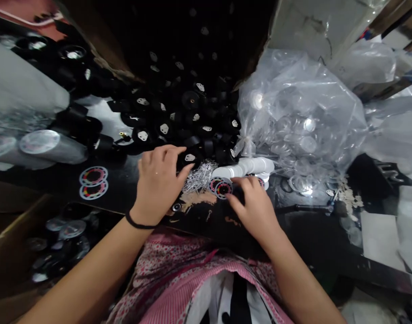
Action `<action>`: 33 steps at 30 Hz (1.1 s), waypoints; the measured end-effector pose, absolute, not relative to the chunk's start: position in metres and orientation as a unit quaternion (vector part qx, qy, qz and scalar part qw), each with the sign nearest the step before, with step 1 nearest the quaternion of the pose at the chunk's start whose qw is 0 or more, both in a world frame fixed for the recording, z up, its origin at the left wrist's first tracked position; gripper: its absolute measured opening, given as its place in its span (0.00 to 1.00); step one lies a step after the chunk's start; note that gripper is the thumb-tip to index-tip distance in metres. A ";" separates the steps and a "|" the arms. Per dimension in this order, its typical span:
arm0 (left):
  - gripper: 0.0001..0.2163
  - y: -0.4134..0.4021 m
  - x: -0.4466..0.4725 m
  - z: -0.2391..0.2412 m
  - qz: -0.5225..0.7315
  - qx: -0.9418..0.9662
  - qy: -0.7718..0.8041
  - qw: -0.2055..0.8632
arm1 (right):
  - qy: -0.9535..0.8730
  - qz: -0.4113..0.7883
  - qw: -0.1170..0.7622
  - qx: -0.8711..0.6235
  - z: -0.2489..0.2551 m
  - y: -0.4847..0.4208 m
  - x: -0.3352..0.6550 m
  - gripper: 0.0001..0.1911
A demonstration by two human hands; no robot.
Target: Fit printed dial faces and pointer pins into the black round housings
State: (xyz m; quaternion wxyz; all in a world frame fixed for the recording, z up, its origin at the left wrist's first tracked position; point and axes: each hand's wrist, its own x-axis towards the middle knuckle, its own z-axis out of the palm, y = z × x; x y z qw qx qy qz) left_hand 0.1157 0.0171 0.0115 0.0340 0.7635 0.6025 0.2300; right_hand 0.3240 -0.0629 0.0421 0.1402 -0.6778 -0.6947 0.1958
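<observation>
Nearest: pink patterned fabric apron (pixel 178 274) over the lap, with the matte black worktop (pixel 124 193) just past it. The heap of small silver metal pins (pixel 201 175) is the reference point, loose and spiky, probably dumped mid-bench so both hands can reach it. Left hand (pixel 157 186) is just left of the heap, thumb and fingers closed round a black round plastic housing with a white label (pixel 190 157) at the heap's far-left edge. Right hand (pixel 256 209) is just right of the heap, fingers bent down, tips on a flat round dial disc with a red-and-white printed ring (pixel 223 189) at the heap's near-right edge. Pinning or gripping it: cannot tell. A row of white plastic cylinders (pixel 249 166) lies on its side touching the heap's right. Two more printed dial discs (pixel 93 182) lie flat well left of the heap. Behind the heap is a loose pile of glossy black round housings (pixel 192 112), bulk stock by the look of it. Far right of the heap is a crinkled clear plastic bag of clear round lenses (pixel 300 121), likely bagged against scratches.
</observation>
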 end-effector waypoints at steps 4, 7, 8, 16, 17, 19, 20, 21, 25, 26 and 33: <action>0.17 0.009 0.116 0.007 0.222 0.756 0.615 0.028 | -0.713 0.163 0.109 -0.673 0.034 -0.057 0.317 0.22; 0.14 0.008 0.116 0.004 0.234 0.755 0.611 0.050 | -0.684 0.185 0.142 -0.691 0.029 -0.052 0.318 0.17; 0.14 0.008 0.116 0.004 0.240 0.753 0.610 0.057 | -0.669 0.203 0.163 -0.696 0.028 -0.050 0.321 0.15; 0.19 0.010 0.124 0.012 0.213 0.779 0.589 0.025 | -0.509 0.410 0.380 -0.654 0.033 -0.049 0.339 0.05; 0.18 0.010 0.125 0.013 0.208 0.781 0.588 0.025 | -0.496 0.436 0.391 -0.641 0.034 -0.050 0.338 0.06; 0.17 0.012 0.127 0.013 0.207 0.782 0.587 0.037 | -0.479 0.474 0.399 -0.622 0.035 -0.052 0.335 0.08; 0.17 0.013 0.127 0.012 0.209 0.783 0.585 0.046 | -0.474 0.488 0.397 -0.616 0.035 -0.053 0.333 0.09; 0.17 0.015 0.128 0.011 0.214 0.784 0.581 0.056 | -0.475 0.499 0.390 -0.611 0.036 -0.055 0.329 0.09; 0.18 0.018 0.126 0.011 0.268 0.777 0.558 0.117 | -0.577 0.472 0.309 -0.590 0.036 -0.061 0.305 0.12; 0.17 0.017 0.125 0.013 0.292 0.763 0.558 0.144 | -0.620 0.441 0.274 -0.588 0.036 -0.061 0.300 0.12; 0.15 -0.028 0.113 0.026 0.492 0.439 0.561 0.501 | -0.652 0.320 0.210 -0.655 0.032 -0.026 0.310 0.14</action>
